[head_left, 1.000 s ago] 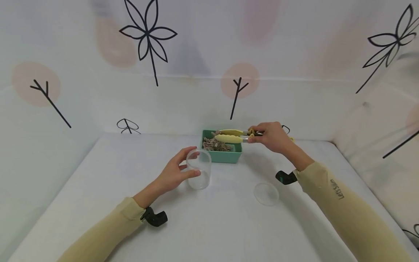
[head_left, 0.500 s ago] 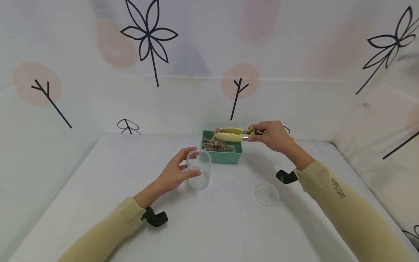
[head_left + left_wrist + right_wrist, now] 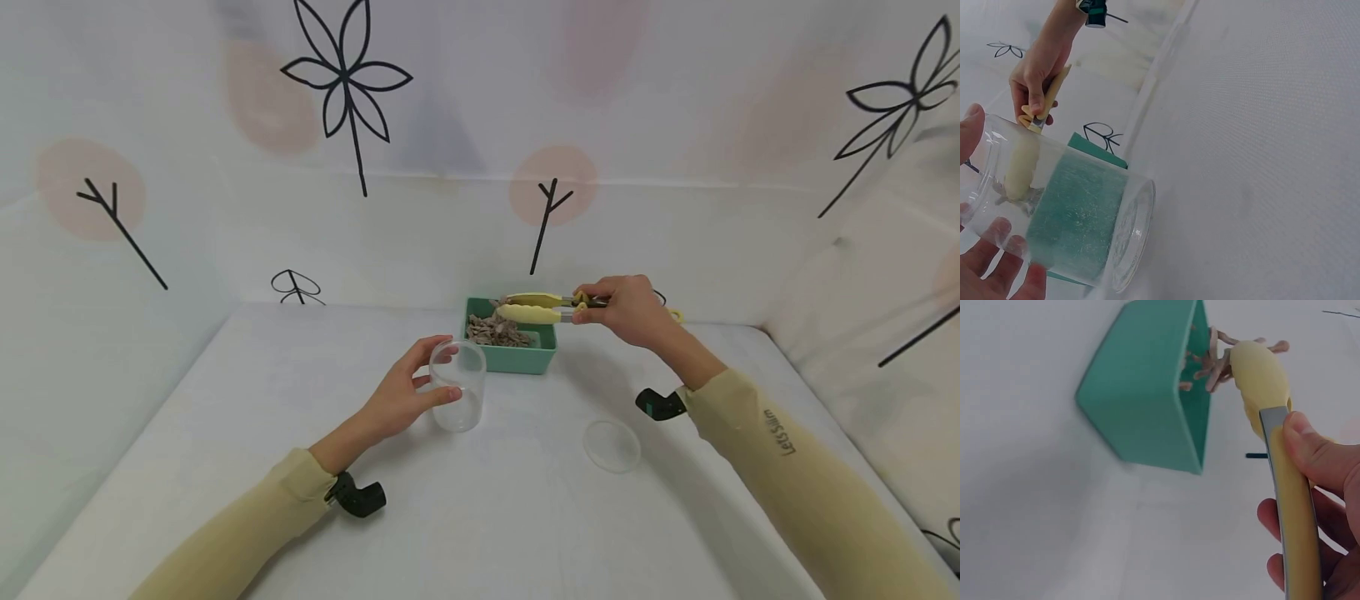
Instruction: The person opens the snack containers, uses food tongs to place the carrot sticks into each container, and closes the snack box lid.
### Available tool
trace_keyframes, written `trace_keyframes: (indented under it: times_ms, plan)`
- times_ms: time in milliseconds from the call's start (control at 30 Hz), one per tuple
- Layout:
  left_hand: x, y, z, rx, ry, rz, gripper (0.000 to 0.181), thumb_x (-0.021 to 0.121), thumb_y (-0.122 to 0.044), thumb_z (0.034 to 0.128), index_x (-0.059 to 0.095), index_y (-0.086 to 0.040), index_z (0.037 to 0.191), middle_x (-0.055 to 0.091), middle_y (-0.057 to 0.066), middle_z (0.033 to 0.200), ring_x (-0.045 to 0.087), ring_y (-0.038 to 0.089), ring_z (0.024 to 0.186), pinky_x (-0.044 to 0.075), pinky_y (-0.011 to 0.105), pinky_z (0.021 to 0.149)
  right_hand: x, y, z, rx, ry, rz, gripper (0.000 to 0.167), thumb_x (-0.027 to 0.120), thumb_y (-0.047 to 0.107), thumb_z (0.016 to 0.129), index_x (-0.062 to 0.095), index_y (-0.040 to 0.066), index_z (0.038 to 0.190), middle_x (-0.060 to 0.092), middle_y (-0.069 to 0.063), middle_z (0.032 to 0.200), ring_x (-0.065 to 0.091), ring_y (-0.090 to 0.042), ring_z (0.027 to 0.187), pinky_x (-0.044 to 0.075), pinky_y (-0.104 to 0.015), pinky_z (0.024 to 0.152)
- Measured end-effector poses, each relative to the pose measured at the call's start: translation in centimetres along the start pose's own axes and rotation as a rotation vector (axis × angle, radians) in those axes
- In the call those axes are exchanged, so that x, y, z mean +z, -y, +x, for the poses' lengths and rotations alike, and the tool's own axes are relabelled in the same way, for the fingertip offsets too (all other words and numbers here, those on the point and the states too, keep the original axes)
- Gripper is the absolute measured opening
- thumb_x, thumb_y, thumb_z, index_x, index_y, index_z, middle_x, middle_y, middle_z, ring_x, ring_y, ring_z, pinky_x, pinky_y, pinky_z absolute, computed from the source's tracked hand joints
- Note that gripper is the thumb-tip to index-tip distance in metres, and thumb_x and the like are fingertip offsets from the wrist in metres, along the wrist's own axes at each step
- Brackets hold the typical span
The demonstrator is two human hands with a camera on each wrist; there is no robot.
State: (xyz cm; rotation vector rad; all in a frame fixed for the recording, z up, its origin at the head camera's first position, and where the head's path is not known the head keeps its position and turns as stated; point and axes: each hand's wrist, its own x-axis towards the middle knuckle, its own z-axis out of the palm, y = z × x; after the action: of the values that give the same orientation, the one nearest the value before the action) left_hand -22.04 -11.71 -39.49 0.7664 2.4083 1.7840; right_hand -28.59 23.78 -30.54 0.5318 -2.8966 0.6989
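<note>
Lid: flat on the worktop, in front of the box and to its right; presumably thin and bendy, best lifted by its rim. Cup: before the box's left part, left hand curled round its clear wall; probably light, stiff and slick, best held mid-wall without squeezing. Scraps: heaped in the box, some at the tongs' tips; likely light and easily broken, best nipped gently. Tongs: over the box, right hand gripping the handles.
</note>
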Motion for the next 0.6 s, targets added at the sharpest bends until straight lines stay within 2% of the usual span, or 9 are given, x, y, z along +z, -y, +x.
trace_keyframes:
  times_ms: [300,600]
  plan:
    - [-0.1,0.1,0.1,0.003,-0.006,-0.012,0.071,0.078,-0.011,0.0872,0.041,-0.013,0.148,0.052,0.010,0.143,0.044,0.029,0.134,0.040,0.055,0.106,-2.0,2.2,-0.5,-0.056,-0.097,0.047,0.037,0.082,0.023,0.084,0.075,0.005,0.115,0.073,-0.010,0.100,0.063,-0.022,0.080,0.050,-0.034,0.065]
    - [0.0,0.2,0.2,-0.008,-0.011,-0.019,0.072,0.078,-0.010,0.0872,0.040,-0.011,0.149,0.052,0.012,0.143,0.043,0.029,0.135,0.040,0.055,0.106,-3.0,4.4,-1.2,-0.067,-0.126,0.089,0.034,0.083,0.024,0.083,0.076,0.007,0.113,0.073,-0.007,0.099,0.061,-0.020,0.078,0.050,-0.030,0.063]
